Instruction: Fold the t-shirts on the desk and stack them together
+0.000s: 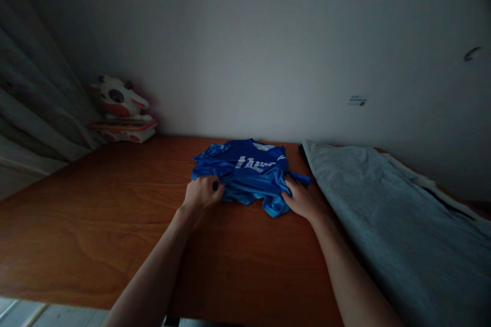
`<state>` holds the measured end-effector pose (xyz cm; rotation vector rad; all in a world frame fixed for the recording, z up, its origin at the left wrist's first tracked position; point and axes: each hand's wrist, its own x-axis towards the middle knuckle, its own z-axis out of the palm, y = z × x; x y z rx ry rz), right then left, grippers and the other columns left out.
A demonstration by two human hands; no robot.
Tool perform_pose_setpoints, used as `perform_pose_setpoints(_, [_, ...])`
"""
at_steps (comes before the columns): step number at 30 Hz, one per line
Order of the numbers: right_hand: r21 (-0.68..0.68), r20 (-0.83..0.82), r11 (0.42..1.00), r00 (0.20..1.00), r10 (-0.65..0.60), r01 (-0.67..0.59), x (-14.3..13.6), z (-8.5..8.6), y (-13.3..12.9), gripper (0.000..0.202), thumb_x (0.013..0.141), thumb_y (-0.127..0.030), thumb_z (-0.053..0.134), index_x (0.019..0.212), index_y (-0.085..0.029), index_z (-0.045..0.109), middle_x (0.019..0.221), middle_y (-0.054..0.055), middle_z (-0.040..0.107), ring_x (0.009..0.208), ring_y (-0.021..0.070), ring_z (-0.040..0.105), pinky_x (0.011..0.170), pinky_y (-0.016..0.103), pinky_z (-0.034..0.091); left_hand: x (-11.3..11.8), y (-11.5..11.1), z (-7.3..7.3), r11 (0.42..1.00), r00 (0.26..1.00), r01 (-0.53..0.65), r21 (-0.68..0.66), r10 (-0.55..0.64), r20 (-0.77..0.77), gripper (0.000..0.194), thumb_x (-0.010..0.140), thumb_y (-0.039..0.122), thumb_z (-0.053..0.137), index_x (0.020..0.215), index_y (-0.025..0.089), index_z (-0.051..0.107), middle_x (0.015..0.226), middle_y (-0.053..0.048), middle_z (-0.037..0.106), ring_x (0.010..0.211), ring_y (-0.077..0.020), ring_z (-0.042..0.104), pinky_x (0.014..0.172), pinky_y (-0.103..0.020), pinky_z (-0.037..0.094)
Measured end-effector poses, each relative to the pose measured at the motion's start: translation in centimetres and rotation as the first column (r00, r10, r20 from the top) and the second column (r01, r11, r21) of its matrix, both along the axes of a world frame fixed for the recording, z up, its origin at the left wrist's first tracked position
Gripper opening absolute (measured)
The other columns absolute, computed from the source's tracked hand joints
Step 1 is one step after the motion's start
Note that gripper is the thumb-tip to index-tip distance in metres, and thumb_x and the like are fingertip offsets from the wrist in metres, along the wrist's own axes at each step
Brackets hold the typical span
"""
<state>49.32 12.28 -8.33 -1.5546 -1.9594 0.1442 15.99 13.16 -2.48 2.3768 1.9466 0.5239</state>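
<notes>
Forearms (149, 271) (349, 265) cross the table (245, 271); hands (203, 191) (299, 198), apart, each grip the blue shirt (251, 176); grey cloth (387, 204) right, cow toy (123, 107) back left.

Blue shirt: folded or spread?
Spread but rumpled: the shirt lies lettering up, its lower part creased between the left hand and right hand.

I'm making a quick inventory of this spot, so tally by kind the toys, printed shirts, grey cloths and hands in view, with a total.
Toys: 1 (cow toy)
Printed shirts: 1 (blue shirt)
Grey cloths: 1 (grey cloth)
Hands: 2 (left hand, right hand)
Total: 5
</notes>
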Motion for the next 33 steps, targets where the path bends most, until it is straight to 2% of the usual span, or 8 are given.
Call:
perform_pose_setpoints(3, [-0.094, -0.101, 0.98, 0.981, 0.166, -0.175, -0.6, 1.5, -0.3, 0.04, 0.077, -0.015, 0.054, 0.11, -0.027, 0.073, 0.123, 0.004, 0.075, 0.11, 0.0244, 0.071, 0.092, 0.035, 0.056, 0.1, -0.4, 0.7, 0.992, 0.973, 0.125, -0.017, -0.119, 0.2, 0.047, 0.099, 0.048, 0.038, 0.085, 0.022, 0.075, 0.072, -0.004, 0.073, 0.074, -0.0227, 0.071, 0.071, -0.03, 0.051])
perform_pose_setpoints(8, [-0.085, -0.074, 0.996, 0.997, -0.004, -0.003, -0.5, 1.7, -0.4, 0.022, 0.083, -0.025, 0.055, 0.095, -0.025, 0.073, 0.092, 0.005, 0.079, 0.081, 0.0238, 0.073, 0.076, 0.033, 0.055, -0.1, 0.5, -0.7, 0.96, 0.935, 0.24, 0.147, -0.269, 0.231, 0.05, 0.1, 0.051, 0.039, 0.128, 0.02, 0.066, 0.132, -0.01, 0.07, 0.126, -0.028, 0.061, 0.11, -0.042, 0.045])
perform_pose_setpoints(14, [0.163, 0.045, 0.921, 0.93, -0.365, 0.354, 0.4, -0.9, 0.1, 0.034, 0.084, -0.026, 0.055, 0.115, -0.02, 0.065, 0.122, 0.016, 0.072, 0.114, 0.0326, 0.065, 0.101, 0.052, 0.045, -1.3, 1.4, -3.1, 0.996, 0.998, -0.04, -0.085, 0.035, -0.051, 0.067, 0.096, 0.062, 0.043, 0.147, 0.021, 0.053, 0.16, -0.019, 0.042, 0.148, -0.0409, 0.037, 0.117, -0.071, 0.023])
perform_pose_setpoints(18, [0.179, 0.136, 0.962, 0.963, -0.233, 0.207, -0.7, -0.5, -0.3, 0.028, 0.085, -0.029, 0.058, 0.111, -0.022, 0.068, 0.139, 0.015, 0.062, 0.13, 0.0335, 0.056, 0.106, 0.055, 0.04, -2.2, 1.7, -3.5, 0.963, 0.965, -0.258, -0.082, 0.252, -0.075, 0.07, 0.096, 0.063, 0.039, 0.149, 0.019, 0.05, 0.161, -0.023, 0.039, 0.149, -0.0441, 0.033, 0.113, -0.078, 0.02])
perform_pose_setpoints(20, [0.161, 0.122, 0.978, 0.981, -0.153, 0.133, -1.3, 0.0, -0.4, 0.021, 0.087, -0.031, 0.057, 0.102, -0.024, 0.071, 0.13, 0.013, 0.067, 0.122, 0.0315, 0.061, 0.102, 0.05, 0.044, -2.4, 1.9, -3.5, 0.956, 0.957, -0.286, -0.067, 0.281, -0.071, 0.066, 0.096, 0.06, 0.04, 0.147, 0.019, 0.052, 0.16, -0.022, 0.041, 0.148, -0.0453, 0.034, 0.112, -0.078, 0.022])
perform_pose_setpoints(24, [0.087, -0.174, 0.948, 0.942, -0.288, 0.306, -0.6, 0.0, 0.1, 0.024, 0.091, -0.039, 0.052, 0.097, -0.024, 0.069, 0.096, 0.011, 0.075, 0.092, 0.0277, 0.069, 0.087, 0.041, 0.051, -1.9, 1.9, -2.4, 0.983, 0.985, -0.17, 0.064, 0.171, -0.016, 0.053, 0.094, 0.048, 0.048, 0.135, 0.017, 0.061, 0.148, -0.02, 0.055, 0.136, -0.0411, 0.051, 0.111, -0.059, 0.04])
perform_pose_setpoints(28, [0.019, -0.555, 0.839, 0.704, -0.443, 0.544, 1.8, -1.0, 1.4, 0.038, 0.086, -0.048, 0.052, 0.105, -0.018, 0.065, 0.097, 0.016, 0.074, 0.09, 0.0297, 0.07, 0.084, 0.043, 0.053, -0.3, 0.8, -0.9, 0.99, 0.986, 0.103, 0.094, -0.114, 0.121, 0.044, 0.1, 0.053, 0.041, 0.111, 0.023, 0.07, 0.113, -0.01, 0.074, 0.104, -0.0276, 0.07, 0.094, -0.038, 0.053])
perform_pose_setpoints(33, [-0.014, -0.736, 0.831, 0.557, -0.386, 0.557, 2.5, -1.0, 1.9, 0.048, 0.084, -0.053, 0.053, 0.114, -0.017, 0.062, 0.101, 0.013, 0.075, 0.09, 0.0263, 0.071, 0.078, 0.038, 0.056, 0.8, -0.1, -1.8, 0.969, 0.967, 0.247, -0.015, -0.245, 0.07, 0.068, 0.092, 0.073, 0.045, 0.13, 0.02, 0.065, 0.139, -0.015, 0.065, 0.131, -0.0347, 0.059, 0.112, -0.049, 0.042])
